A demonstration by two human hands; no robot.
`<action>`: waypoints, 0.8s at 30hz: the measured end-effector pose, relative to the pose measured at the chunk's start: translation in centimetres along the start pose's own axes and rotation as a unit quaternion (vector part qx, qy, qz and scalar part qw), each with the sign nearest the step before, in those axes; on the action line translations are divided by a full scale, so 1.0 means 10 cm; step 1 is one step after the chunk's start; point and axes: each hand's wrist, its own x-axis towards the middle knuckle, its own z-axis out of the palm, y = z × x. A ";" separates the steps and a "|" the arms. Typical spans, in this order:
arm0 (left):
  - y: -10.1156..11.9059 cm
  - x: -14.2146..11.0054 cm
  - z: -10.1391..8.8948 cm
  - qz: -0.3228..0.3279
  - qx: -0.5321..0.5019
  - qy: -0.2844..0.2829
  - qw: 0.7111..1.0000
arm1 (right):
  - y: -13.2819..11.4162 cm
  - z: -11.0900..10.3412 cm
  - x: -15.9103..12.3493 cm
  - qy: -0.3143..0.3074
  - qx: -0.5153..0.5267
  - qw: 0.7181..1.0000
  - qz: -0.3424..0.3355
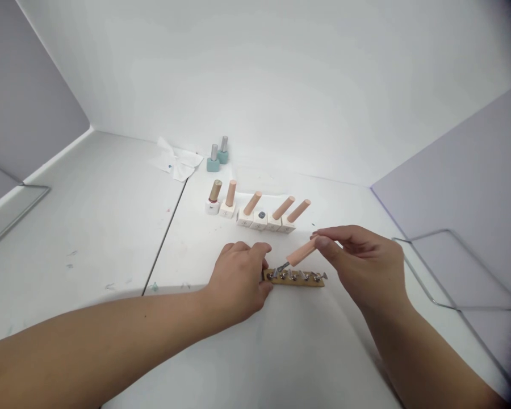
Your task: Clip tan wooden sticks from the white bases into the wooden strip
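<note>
Left hand [238,281] pins the wooden clip strip [309,282], right hand [360,264] pinches a peach handle [301,253], and honestly a loose pinch could drop it.

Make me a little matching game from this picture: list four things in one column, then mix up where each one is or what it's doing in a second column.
Things:
1. Left hand
2. Right hand
3. Teal nail polish bottles
4. Crumpled white tissue

Places and actions:
A. Stand upright behind the row of white bottles
B. Pinches a peach handle
C. Lies to the left of all the bottles
D. Rests against the left end of the wooden strip

Right pairs: 1-D, 2-B, 3-A, 4-C
</note>
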 end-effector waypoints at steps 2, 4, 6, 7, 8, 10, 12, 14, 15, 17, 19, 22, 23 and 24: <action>-0.01 0.00 0.00 0.002 0.001 0.005 1.000 | 0.00 0.00 0.00 -0.022 0.019 1.000 0.007; -0.01 0.01 0.01 0.005 0.003 0.008 1.000 | 0.00 0.01 -0.01 -0.037 0.018 0.999 0.005; -0.01 0.01 0.01 0.010 0.007 0.012 1.000 | 0.01 0.02 -0.02 -0.042 0.008 0.999 -0.004; -0.02 0.01 0.02 0.010 0.008 0.013 1.000 | 0.02 0.03 -0.02 -0.043 0.003 0.999 -0.008; -0.02 0.01 0.02 0.010 0.007 0.014 1.000 | 0.02 0.04 -0.02 -0.044 -0.002 0.999 -0.012; -0.02 0.01 0.01 0.013 0.004 0.015 1.000 | 0.03 0.04 -0.02 -0.041 -0.012 0.999 -0.016; -0.02 0.01 0.01 0.012 0.003 0.013 1.000 | 0.03 0.04 -0.01 -0.033 -0.026 0.999 -0.019; -0.02 0.01 0.01 0.009 0.007 0.014 1.000 | 0.03 0.05 -0.01 -0.027 -0.038 0.999 -0.028; -0.02 0.02 0.01 0.006 0.008 0.014 1.000 | 0.03 0.05 -0.01 -0.026 -0.042 0.998 -0.033; -0.02 0.01 0.02 0.005 0.005 0.014 1.000 | 0.02 0.06 -0.01 -0.019 -0.049 0.998 -0.032; -0.02 0.01 0.02 0.010 0.003 0.017 1.000 | 0.02 0.06 -0.02 -0.004 -0.057 0.998 -0.017; -0.01 0.00 0.01 0.011 0.005 0.016 1.000 | 0.02 0.05 -0.03 0.021 -0.047 0.999 0.003; 0.00 0.00 0.01 0.005 0.007 0.010 1.000 | 0.01 0.03 -0.04 0.025 -0.038 0.999 0.005; 0.01 0.00 0.00 0.001 0.008 0.003 1.000 | 0.01 0.02 -0.04 0.027 -0.030 0.999 0.006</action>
